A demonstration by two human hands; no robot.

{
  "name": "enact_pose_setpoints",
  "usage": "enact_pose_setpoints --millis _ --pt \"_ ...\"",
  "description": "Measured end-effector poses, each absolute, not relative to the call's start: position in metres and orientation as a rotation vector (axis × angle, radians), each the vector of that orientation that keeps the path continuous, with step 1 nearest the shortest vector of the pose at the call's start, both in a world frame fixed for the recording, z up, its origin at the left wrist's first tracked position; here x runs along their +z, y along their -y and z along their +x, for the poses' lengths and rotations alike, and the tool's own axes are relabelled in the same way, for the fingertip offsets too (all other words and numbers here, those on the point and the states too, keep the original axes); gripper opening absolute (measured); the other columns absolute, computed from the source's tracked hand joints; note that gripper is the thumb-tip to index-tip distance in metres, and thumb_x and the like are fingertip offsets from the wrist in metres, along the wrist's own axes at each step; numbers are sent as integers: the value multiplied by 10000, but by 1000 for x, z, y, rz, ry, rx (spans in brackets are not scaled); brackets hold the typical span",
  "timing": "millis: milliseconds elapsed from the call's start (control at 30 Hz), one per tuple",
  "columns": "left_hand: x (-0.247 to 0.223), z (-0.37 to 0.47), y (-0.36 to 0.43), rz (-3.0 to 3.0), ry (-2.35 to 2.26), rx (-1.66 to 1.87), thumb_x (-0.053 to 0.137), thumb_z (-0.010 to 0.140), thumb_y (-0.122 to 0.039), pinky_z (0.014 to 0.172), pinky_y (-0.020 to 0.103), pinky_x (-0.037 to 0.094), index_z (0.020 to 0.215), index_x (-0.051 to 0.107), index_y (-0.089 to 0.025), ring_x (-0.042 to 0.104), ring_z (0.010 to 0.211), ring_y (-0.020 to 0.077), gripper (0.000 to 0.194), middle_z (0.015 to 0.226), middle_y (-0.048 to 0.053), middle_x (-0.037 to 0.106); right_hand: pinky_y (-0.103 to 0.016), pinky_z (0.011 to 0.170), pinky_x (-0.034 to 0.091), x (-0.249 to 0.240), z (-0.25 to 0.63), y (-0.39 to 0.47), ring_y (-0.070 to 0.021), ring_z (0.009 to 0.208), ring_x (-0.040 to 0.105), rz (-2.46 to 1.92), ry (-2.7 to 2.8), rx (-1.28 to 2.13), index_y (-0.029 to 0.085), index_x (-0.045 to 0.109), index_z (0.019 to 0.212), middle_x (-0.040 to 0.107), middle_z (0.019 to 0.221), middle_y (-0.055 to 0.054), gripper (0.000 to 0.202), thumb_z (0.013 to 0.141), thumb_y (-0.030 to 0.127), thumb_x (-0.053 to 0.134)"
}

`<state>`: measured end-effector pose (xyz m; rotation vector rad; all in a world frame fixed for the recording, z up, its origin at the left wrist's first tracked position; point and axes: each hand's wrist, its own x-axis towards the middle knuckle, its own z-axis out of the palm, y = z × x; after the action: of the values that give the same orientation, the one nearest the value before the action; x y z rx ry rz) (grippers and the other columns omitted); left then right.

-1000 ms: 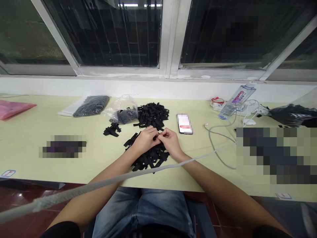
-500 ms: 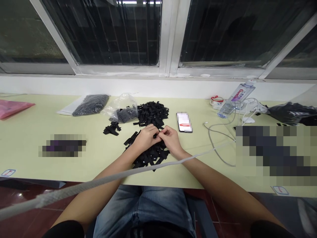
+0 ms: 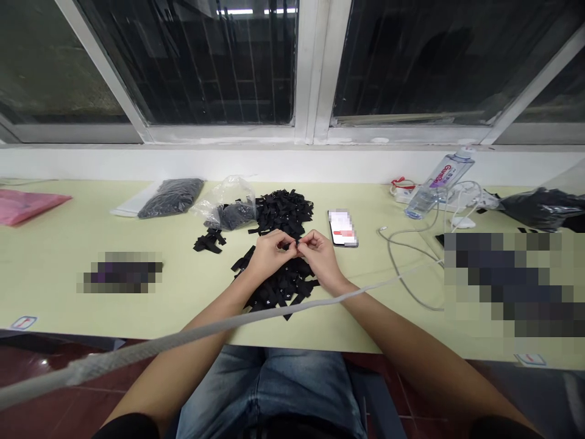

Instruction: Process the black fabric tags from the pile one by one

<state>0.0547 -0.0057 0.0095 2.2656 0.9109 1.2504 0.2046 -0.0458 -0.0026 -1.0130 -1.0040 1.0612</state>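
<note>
My left hand (image 3: pixel 273 253) and my right hand (image 3: pixel 320 255) meet fingertip to fingertip over a near pile of black fabric pieces (image 3: pixel 278 289). Both are closed in a pinch, and a tiny dark thing shows between the fingertips, too small to name. Behind them lies a second pile of black pieces (image 3: pixel 286 210). A small cluster of the same pieces (image 3: pixel 209 241) lies to the left. An open clear bag (image 3: pixel 233 207) with dark contents touches the far pile's left side.
A lit phone (image 3: pixel 342 228) lies right of the piles. Farther right are a tilted bottle (image 3: pixel 441 180), a power strip and cables. A grey cord (image 3: pixel 219 326) crosses above my forearms. Filled bag (image 3: pixel 171 198) and pink bag (image 3: pixel 30 205) lie left on the table (image 3: pixel 183 311).
The whole view has shifted slightly. My right hand's fingers have turned a little, and my hands remain together over the near pile.
</note>
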Motion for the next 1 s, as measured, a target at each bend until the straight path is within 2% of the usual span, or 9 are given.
enact_pose_setpoints --millis 100,300,567,800,1000 --pt "12 53 6 2115 -994 1241 654 824 -235 609 248 430 762 696 -171 565 648 127 98 728 15 676 -305 653 586 3 209 46 -139 633 632 -998 1000 1094 208 551 795 596 690 36 174 703 266 688" --pt "10 50 -1 1757 -982 1191 702 822 -366 632 251 437 828 733 -144 589 680 138 225 758 41 697 -314 701 618 10 214 49 -139 661 673 -1011 1023 1132 198 606 817 651 741 16 149 724 275 694" --pt "6 51 -6 1543 -964 1195 765 761 -408 612 245 440 855 748 -133 584 654 131 292 751 47 702 -372 851 617 8 214 50 -183 780 731 -967 981 1240 182 667 872 736 850 -41 295 697 360 822" --pt "5 52 -6 1524 -932 1206 776 750 -403 623 251 450 851 752 -138 582 651 130 284 734 39 691 -380 854 616 6 217 49 -187 792 731 -969 1025 1230 186 690 891 743 867 -52 315 724 424 813" --pt "6 52 -5 1500 -918 1197 800 734 -402 609 246 433 853 753 -145 585 655 126 287 775 47 711 -348 765 623 5 218 47 -185 824 700 -971 1076 1153 206 699 890 702 859 -39 300 785 482 749"
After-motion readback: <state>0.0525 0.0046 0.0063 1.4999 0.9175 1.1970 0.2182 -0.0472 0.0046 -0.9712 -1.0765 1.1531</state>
